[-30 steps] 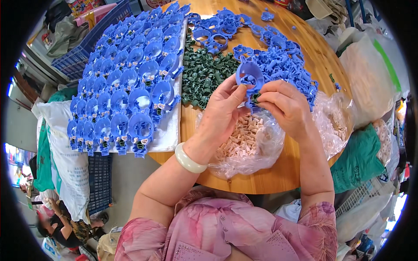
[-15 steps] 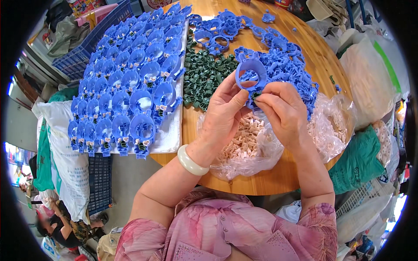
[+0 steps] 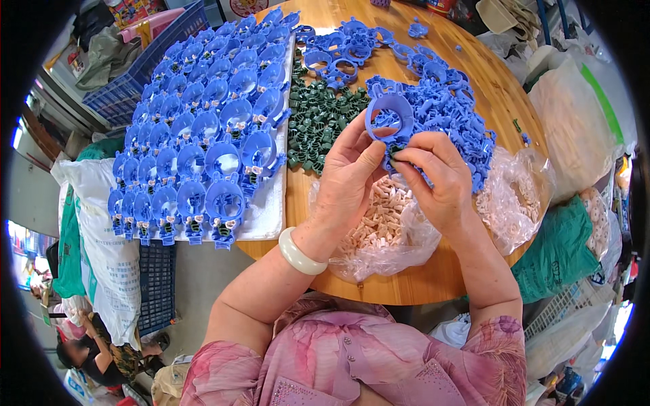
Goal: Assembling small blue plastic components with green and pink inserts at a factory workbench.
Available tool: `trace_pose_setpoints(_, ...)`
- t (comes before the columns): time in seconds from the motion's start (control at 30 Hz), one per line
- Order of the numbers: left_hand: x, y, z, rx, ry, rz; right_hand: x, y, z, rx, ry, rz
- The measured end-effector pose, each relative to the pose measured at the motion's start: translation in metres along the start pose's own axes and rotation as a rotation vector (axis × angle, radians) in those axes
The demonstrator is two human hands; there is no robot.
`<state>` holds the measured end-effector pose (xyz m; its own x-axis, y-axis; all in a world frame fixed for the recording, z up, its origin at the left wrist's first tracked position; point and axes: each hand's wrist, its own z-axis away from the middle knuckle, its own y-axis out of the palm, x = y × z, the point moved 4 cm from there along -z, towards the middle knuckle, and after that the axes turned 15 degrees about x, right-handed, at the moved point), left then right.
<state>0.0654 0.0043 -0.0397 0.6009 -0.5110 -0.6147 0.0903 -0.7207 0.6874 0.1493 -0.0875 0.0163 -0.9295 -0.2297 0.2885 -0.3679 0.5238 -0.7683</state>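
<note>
blue ring (image 3: 388,100) in left hand (image 3: 344,179)

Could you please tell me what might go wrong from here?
1. The small dark green part at the right hand's fingertips might slip and fall among the pale pink pieces just below.
2. The left hand seems to grip the blue ring piece low down, so it could twist under pressure.
3. The front blue pieces sit at the white board's near edge; a knock could tip one off.
</note>
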Motion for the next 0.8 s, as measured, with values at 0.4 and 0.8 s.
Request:
trace_pose_setpoints(0.4, -0.0017, 0.0045, -0.0003, -0.007, -0.025, -0.011, -0.0056, -0.0017, 0.0007, 0.018, 0.027, -0.125)
trace_pose_setpoints(0.8, -0.0004, 0.003, -0.0006, -0.028, -0.047, 0.047, -0.0001, -0.0026, 0.0033, -0.051, -0.107, 0.15)
